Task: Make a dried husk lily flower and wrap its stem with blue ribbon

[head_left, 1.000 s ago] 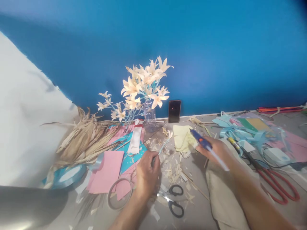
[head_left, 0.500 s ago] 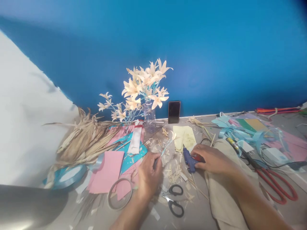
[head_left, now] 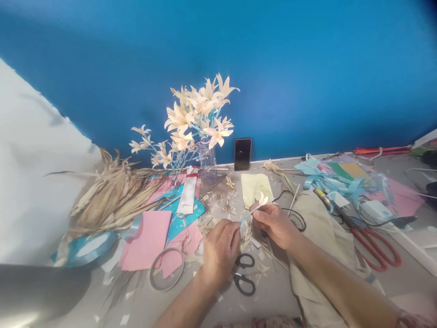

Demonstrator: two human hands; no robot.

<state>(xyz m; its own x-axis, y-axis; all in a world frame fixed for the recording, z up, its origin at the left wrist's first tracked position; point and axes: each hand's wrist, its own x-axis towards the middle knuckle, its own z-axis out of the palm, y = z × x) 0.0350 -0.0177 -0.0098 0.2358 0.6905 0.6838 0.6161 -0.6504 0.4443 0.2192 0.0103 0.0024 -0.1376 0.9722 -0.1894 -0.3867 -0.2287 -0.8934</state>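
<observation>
A small cream craft flower point(head_left: 262, 200) on a light-blue wrapped stem point(head_left: 244, 220) is held between both hands over the scraps. My left hand point(head_left: 220, 248) is closed around the lower stem. Just below the petals, the fingers of my right hand point(head_left: 278, 223) pinch the stem. Beneath my right hand a bit of the dark blue glue gun point(head_left: 264, 233) shows; the rest is hidden. Black-handled scissors point(head_left: 246, 260) lie near my left wrist, their blades covered by the hand. Behind the hands is a pale yellow cloth or paper piece point(head_left: 254, 187).
Cream flowers point(head_left: 201, 105) stand in a clear bottle point(head_left: 207, 164) by the blue wall. A phone point(head_left: 242, 155) leans beside it. Dried husks point(head_left: 112, 196), pink sheets point(head_left: 146, 241), blue ribbon point(head_left: 85, 249) and a tape ring point(head_left: 166, 269) lie left; red-handled shears point(head_left: 378, 248) and beige fabric point(head_left: 314, 241) right.
My right hand has let go of the glue gun and moved left to pinch the flower's stem. The flower has shifted right and lower, and the view has turned slightly.
</observation>
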